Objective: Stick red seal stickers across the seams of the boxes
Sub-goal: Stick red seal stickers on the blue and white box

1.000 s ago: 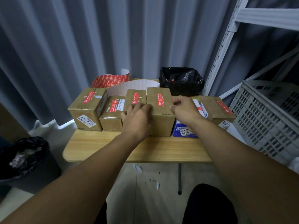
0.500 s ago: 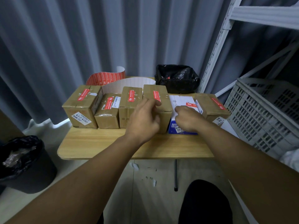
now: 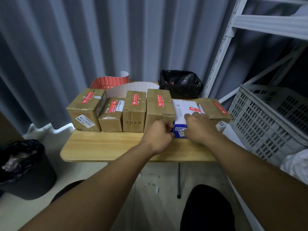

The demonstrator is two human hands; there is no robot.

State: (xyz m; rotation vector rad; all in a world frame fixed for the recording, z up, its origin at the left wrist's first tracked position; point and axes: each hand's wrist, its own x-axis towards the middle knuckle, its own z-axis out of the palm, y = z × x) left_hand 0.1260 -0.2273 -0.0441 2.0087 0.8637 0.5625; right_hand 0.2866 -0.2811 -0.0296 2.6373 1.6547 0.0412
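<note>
- Six boxes stand in a row on the surface, each with a red sticker on top; sealing looks nearly finished.
- Right hand: fingers curl over the white box, holding it.
- Left hand: fingers curled at that box's front corner; cannot tell whether they grip it.

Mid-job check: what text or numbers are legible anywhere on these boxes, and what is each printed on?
"43-2 4202": white label on the leftmost box, front face.
Print on the red seal stickers: too small to read.
Labels on the white-and-blue box and the rightmost box: blurred, unreadable.
</note>
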